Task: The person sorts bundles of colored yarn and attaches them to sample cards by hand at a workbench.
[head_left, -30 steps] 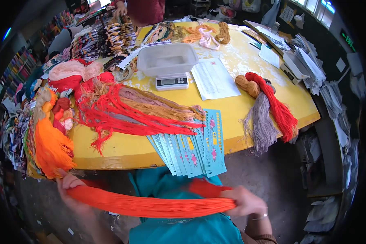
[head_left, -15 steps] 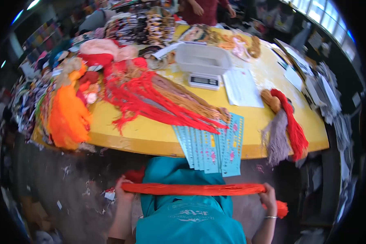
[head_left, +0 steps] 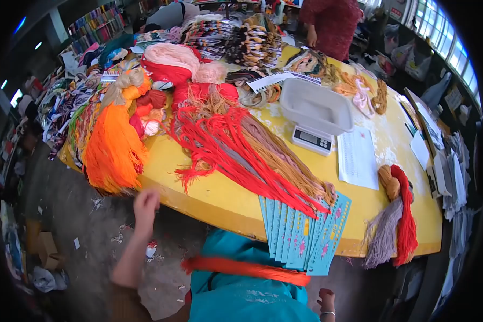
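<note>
A red-orange skein of thread (head_left: 247, 267) lies across the teal apron (head_left: 236, 298) on my lap, its left part blurred. My left hand (head_left: 146, 206) is raised at the table edge, just below a bright orange bundle of thread (head_left: 112, 147). Motion smears its fingers, and nothing shows in it. Low beside the apron is my right hand (head_left: 326, 300), loosely open with bent fingers, apart from the skein's right end. Teal punched cards (head_left: 306, 236) hang over the table edge, with red and tan threads (head_left: 252, 166) running to them.
The yellow table (head_left: 214, 212) bears a scale (head_left: 311, 140) under a plastic tub (head_left: 316, 107), a printed sheet (head_left: 358, 158) and red, grey and tan hanks (head_left: 403, 214). Piled skeins (head_left: 198, 37) fill the back. Another person (head_left: 333, 27) stands across the table.
Both hands have let go of the stretched red-orange skein, which now lies on my lap. My left hand has risen towards the table; my right has dropped lower. The view has turned left.
</note>
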Demonstrator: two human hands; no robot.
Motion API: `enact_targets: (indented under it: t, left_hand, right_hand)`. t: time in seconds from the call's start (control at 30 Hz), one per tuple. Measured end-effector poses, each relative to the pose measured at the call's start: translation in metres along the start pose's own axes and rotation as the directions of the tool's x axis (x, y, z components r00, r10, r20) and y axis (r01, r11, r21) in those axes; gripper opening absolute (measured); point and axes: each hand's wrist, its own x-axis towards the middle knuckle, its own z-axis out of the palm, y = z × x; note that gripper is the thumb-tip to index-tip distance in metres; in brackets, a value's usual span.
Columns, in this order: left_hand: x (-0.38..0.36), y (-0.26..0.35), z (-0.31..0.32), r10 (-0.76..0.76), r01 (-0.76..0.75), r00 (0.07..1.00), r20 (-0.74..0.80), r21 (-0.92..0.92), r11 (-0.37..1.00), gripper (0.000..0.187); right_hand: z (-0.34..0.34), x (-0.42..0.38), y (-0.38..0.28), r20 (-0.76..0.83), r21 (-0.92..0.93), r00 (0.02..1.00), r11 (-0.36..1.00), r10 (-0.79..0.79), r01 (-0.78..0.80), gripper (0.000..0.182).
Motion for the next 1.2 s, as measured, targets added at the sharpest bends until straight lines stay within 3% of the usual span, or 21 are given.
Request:
enact_targets:
  t: [0.03,0.1,0.13,0.17,0.23,0.33,0.37,0.43,0.5,0.53,0.67,0.73,0.77,0.8,0.83,0.9,0.93,1.0,1.03,1.07,1.2]
  left_hand:
    - [0.041,0.025,0.016,0.107,-0.103,0.994,-0.026,0.141,0.985,0.014]
    - [0.139,0.044,0.041,0.445,-0.464,0.885,0.135,0.338,0.819,0.022]
    - [0.183,0.059,0.056,0.518,-0.550,0.829,0.211,0.478,0.685,0.025]
    - [0.219,0.069,0.079,0.487,-0.530,0.846,0.218,0.454,0.716,0.031]
    - [0.276,0.093,0.116,0.547,-0.608,0.761,0.348,0.677,0.415,0.038]
    - [0.352,0.084,0.162,0.409,-0.565,0.792,0.454,0.799,0.207,0.047]
    - [0.362,0.083,0.179,0.348,-0.537,0.812,0.469,0.834,0.129,0.050]
    - [0.372,0.079,0.202,0.305,-0.485,0.849,0.431,0.865,0.130,0.052]
    - [0.376,0.079,0.217,0.155,-0.355,0.929,0.336,0.927,0.119,0.055]
    - [0.383,0.085,0.223,-0.045,-0.246,0.966,0.254,0.961,0.129,0.053]
    - [0.393,0.085,0.219,-0.150,-0.290,0.942,0.300,0.954,0.081,0.048]
    - [0.404,0.085,0.214,-0.005,-0.109,0.992,0.129,0.858,0.502,0.043]
    - [0.451,0.057,0.201,0.067,-0.127,0.992,0.108,0.777,0.617,0.041]
    - [0.431,0.086,0.198,0.039,-0.027,0.999,-0.020,0.443,0.896,0.037]
    - [0.477,0.065,0.185,-0.050,0.034,0.991,-0.127,-0.125,0.992,0.033]
    - [0.476,0.107,0.163,0.020,-0.067,0.996,-0.085,-0.600,0.797,0.034]
    - [0.448,0.149,0.164,0.053,-0.161,0.983,-0.174,-0.697,0.699,0.038]
    - [0.445,0.192,0.136,0.237,-0.202,0.970,-0.061,-0.743,0.637,0.049]
    - [0.425,0.220,0.133,0.378,-0.375,0.912,-0.161,-0.702,0.606,0.050]
    - [0.412,0.242,0.125,0.378,-0.413,0.901,-0.212,-0.689,0.596,0.046]
    - [0.368,0.309,0.090,0.538,-0.695,0.717,-0.442,-0.505,0.511,0.028]
  right_hand:
    - [-0.004,0.005,-0.003,0.006,-0.008,1.000,1.000,-0.003,0.003,0.024]
    - [-0.011,0.015,-0.009,0.018,0.099,0.999,0.995,0.032,-0.033,0.024]
    - [-0.014,0.022,-0.010,0.016,0.150,0.999,0.987,0.050,-0.051,0.025]
    - [-0.012,0.023,-0.012,0.014,0.152,0.999,0.987,0.049,-0.051,0.025]
    - [-0.007,0.024,-0.014,0.031,0.130,0.999,0.991,0.013,-0.017,0.026]
    - [0.004,0.002,-0.003,0.064,0.151,0.989,0.981,-0.131,0.120,0.026]
    - [0.007,0.007,0.005,0.104,0.088,0.989,0.992,-0.103,0.094,0.029]
    - [0.011,-0.004,0.013,0.093,0.024,0.992,0.997,-0.081,0.079,0.027]
    - [0.010,-0.014,0.015,0.087,0.024,0.994,0.998,-0.061,0.059,0.027]
    - [0.010,-0.020,0.017,0.090,0.021,0.995,0.999,-0.045,0.043,0.028]
    - [0.011,-0.038,0.024,0.122,-0.002,0.992,1.000,0.017,-0.017,0.029]
    - [0.010,-0.040,0.025,0.134,-0.011,0.991,1.000,0.030,-0.029,0.030]
    - [0.009,-0.039,0.022,0.133,-0.005,0.991,1.000,0.025,-0.024,0.032]
    - [0.008,-0.039,0.022,0.134,0.003,0.991,1.000,0.019,-0.020,0.034]
    - [0.008,-0.040,0.021,0.138,0.002,0.990,1.000,0.017,-0.018,0.034]
    - [0.010,-0.032,0.019,0.150,0.026,0.985,0.997,-0.079,0.076,0.038]
    - [0.011,-0.023,0.022,0.154,0.036,0.986,0.997,-0.069,0.064,0.040]
    - [0.014,-0.022,0.018,0.153,0.027,0.985,0.997,-0.077,0.074,0.029]
    - [0.017,-0.011,0.021,0.165,0.053,0.986,0.999,-0.004,-0.005,0.026]
    - [0.017,0.002,0.028,0.179,0.078,0.982,0.994,0.066,-0.081,0.025]
    - [0.033,-0.011,0.022,0.128,0.031,0.992,1.000,0.002,-0.006,0.022]
